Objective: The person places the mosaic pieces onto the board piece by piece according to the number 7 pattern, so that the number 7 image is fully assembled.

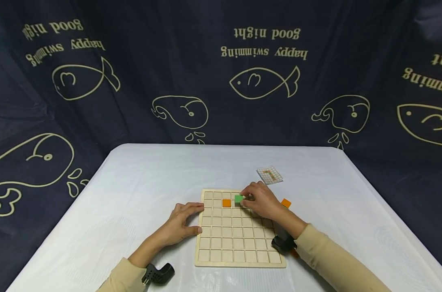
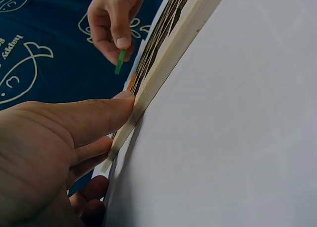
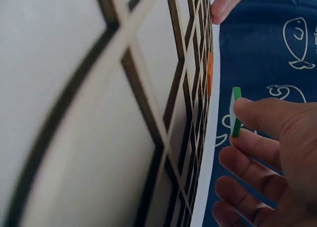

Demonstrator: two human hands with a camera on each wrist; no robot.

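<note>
A wooden grid board (image 1: 239, 263) of square cells lies on the table. My right hand (image 1: 262, 199) pinches a green square tile (image 1: 238, 199) between thumb and index finger. In the right wrist view the green tile (image 3: 236, 111) stands apart from the board's surface, and the other fingers are loosely bent. An orange tile (image 1: 226, 202) sits in a cell of the second row, left of the green one. My left hand (image 1: 178, 227) rests against the board's left edge. In the left wrist view its thumb (image 2: 106, 115) touches the board's side (image 2: 163, 68).
A small card (image 1: 270, 175) with a printed grid and an orange pattern lies behind the board. Another orange tile (image 1: 286, 202) shows beyond my right wrist, and a bit of orange (image 1: 294, 253) peeks out under the right forearm. A dark printed curtain (image 1: 213, 73) hangs behind the table.
</note>
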